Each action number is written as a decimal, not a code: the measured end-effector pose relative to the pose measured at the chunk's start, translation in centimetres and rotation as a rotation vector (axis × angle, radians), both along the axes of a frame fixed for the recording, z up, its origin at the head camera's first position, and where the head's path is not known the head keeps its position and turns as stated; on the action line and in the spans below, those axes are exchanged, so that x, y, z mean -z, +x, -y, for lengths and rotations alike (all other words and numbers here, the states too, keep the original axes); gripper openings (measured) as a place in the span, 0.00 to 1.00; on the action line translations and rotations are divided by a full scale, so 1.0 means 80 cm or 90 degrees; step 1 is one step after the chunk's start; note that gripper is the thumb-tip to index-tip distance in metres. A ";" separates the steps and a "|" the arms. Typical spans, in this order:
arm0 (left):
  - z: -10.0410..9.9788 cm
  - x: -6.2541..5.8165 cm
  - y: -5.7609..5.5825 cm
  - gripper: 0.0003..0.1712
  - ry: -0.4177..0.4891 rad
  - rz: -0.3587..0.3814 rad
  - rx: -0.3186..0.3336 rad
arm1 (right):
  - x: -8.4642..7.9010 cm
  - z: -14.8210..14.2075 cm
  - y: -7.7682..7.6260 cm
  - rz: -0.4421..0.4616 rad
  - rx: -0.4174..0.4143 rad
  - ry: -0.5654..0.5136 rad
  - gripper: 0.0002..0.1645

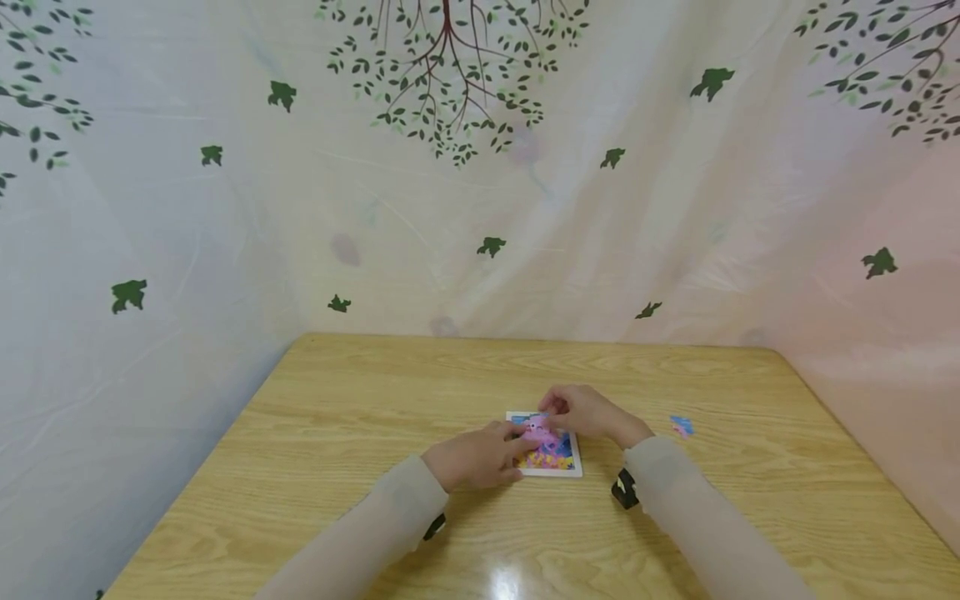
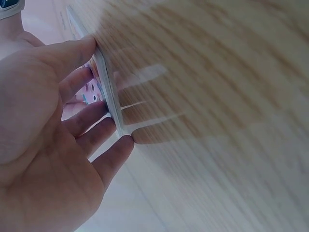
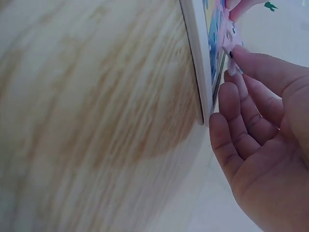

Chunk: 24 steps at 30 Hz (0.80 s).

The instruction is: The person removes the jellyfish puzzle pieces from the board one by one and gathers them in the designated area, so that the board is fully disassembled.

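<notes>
A small jigsaw puzzle [image 1: 553, 461] in a white-edged tray lies on the table, showing a pink figure over yellow and pink shapes. My left hand [image 1: 480, 457] rests at its left side, one finger reaching over the picture. In the left wrist view, the thumb and fingertips of that hand touch the tray's edge [image 2: 110, 92], fingers fairly straight. At the far right corner, my right hand [image 1: 588, 412] pinches a pink puzzle piece [image 3: 232, 66] between thumb and fingers, against the picture. The piece's far side is hidden by the fingers.
A loose blue and pink puzzle piece [image 1: 682, 426] lies on the wooden table [image 1: 360, 400], right of the right wrist. A pale curtain [image 1: 420, 208] with printed leaves hangs behind the table and along both sides.
</notes>
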<state>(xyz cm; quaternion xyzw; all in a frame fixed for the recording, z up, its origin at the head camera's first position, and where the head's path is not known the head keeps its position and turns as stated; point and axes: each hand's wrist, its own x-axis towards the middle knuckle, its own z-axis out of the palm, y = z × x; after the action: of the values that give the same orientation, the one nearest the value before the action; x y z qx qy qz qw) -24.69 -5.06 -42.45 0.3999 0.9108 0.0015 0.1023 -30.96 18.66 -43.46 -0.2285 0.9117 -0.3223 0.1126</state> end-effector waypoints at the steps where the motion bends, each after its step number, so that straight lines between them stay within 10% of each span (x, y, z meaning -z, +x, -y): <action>1: 0.000 0.000 0.000 0.34 0.000 -0.001 0.001 | 0.000 0.000 0.000 0.001 0.001 0.000 0.07; 24: 0.001 0.003 -0.003 0.34 0.018 0.031 -0.028 | -0.013 -0.046 0.002 0.004 -0.053 -0.003 0.08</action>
<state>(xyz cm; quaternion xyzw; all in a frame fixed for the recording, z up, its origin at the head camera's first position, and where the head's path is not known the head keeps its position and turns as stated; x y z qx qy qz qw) -24.91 -5.11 -42.73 0.3807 0.9167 0.0264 0.1184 -30.80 22.34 -42.39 -0.2652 0.9004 -0.3201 0.1285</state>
